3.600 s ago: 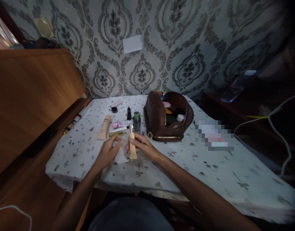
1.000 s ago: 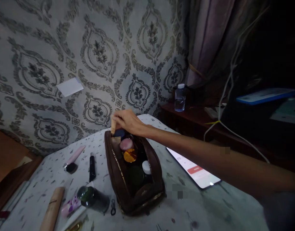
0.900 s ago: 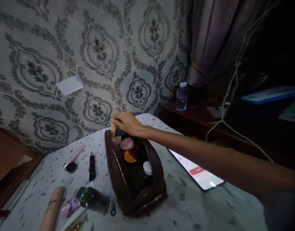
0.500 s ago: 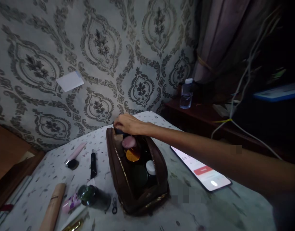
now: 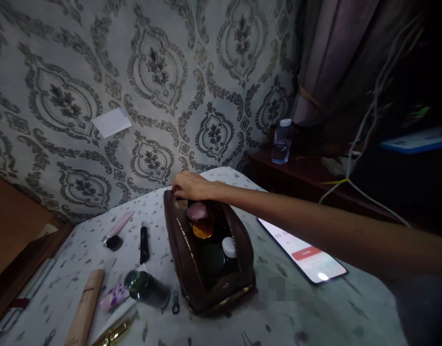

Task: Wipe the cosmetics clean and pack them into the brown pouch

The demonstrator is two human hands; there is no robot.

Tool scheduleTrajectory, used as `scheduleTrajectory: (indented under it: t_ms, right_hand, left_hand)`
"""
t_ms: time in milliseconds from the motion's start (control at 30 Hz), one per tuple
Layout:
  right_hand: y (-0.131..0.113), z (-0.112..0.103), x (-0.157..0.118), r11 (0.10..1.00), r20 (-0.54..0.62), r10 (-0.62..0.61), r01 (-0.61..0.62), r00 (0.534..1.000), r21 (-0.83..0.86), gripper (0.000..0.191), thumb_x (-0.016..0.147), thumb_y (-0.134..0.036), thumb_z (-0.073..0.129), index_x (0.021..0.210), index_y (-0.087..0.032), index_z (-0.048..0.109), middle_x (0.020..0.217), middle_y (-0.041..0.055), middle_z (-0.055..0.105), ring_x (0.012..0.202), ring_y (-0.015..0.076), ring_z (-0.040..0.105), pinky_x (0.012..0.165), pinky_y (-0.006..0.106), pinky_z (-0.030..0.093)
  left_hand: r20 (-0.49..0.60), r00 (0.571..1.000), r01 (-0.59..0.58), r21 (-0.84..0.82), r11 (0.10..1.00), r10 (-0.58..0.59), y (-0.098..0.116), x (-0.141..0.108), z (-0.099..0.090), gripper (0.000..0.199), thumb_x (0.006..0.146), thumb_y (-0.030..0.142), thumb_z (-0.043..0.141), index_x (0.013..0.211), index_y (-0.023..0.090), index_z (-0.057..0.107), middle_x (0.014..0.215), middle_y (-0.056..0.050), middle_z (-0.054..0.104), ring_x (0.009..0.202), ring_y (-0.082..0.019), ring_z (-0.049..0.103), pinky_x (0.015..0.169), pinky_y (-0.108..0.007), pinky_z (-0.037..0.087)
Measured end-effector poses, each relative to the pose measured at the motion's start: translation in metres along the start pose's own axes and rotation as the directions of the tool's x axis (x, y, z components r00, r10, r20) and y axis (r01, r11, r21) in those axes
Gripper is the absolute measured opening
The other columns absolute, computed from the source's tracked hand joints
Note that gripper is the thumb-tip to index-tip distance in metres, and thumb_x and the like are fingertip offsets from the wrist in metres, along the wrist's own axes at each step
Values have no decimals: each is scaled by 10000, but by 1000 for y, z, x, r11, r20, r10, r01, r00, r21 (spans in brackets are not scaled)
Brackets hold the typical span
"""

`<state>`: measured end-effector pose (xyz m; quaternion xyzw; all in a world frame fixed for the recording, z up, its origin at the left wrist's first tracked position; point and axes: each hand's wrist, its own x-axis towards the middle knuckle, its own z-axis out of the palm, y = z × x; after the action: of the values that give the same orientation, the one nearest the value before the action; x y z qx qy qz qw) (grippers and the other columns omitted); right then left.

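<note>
A brown zip-up makeup bag [image 5: 178, 254] stands on the cloth with its top unzipped. Inside it I see a pink rounded item [image 5: 197, 211], an amber round lid [image 5: 202, 229], a dark green round lid [image 5: 213, 258] and a white cap [image 5: 228, 247]. My right hand [image 5: 192, 185] reaches across from the right, its fingers curled closed on the bag's far rim; the fingertips are partly hidden. My left hand is out of view. To the left of the bag lie a dark green-capped jar [image 5: 147, 288] and a black tube [image 5: 144, 242].
Also on the cloth are a beige tube [image 5: 84, 307], a pink tube [image 5: 120, 227], a purple-patterned tube [image 5: 114, 296], a gold item [image 5: 115, 334] and a black hair tie [image 5: 175, 303]. A lit phone [image 5: 311, 257] lies under my forearm. A water bottle [image 5: 281, 142] stands on the side table.
The view has shifted slightly. A dark shape seen under my right hand at the bag's far end no longer shows; the hand stays at that end, its fingers closed at the rim.
</note>
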<state>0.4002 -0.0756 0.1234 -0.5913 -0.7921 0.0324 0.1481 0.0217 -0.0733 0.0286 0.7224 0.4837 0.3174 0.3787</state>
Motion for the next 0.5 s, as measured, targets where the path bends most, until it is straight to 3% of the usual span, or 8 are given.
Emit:
scheduleTrajectory:
  t_ms: [167,367,500]
  right_hand:
    - [-2,6,7,996,31,80,-78,996,-36,296,794,-277,655,1064,-169,709,1126,106,703,1014,242,638,651,250,415]
    - [-2,6,14,998,77,42,-46,996,44,189,809,-194,608,890,-127,765,790,47,717,758,160,639,564,226,368]
    - [-1,3,13,996,67,41,-46,997,76,208,794,-119,587,866,-96,781,721,36,701,719,148,621,550,223,357]
  left_hand:
    - [-103,993,-60,-45,997,56,16,-10,17,191,790,399,599,606,353,621,530,-24,648,818,-297,738,597,-358,557]
    - [-102,994,-46,-58,997,40,16,-9,21,146,777,408,586,650,355,636,545,-31,655,816,-300,739,583,-361,553]
    - [-47,999,-1,8,1000,1,16,-3,27,121,772,424,572,784,411,691,536,3,651,756,-306,742,521,-369,539]
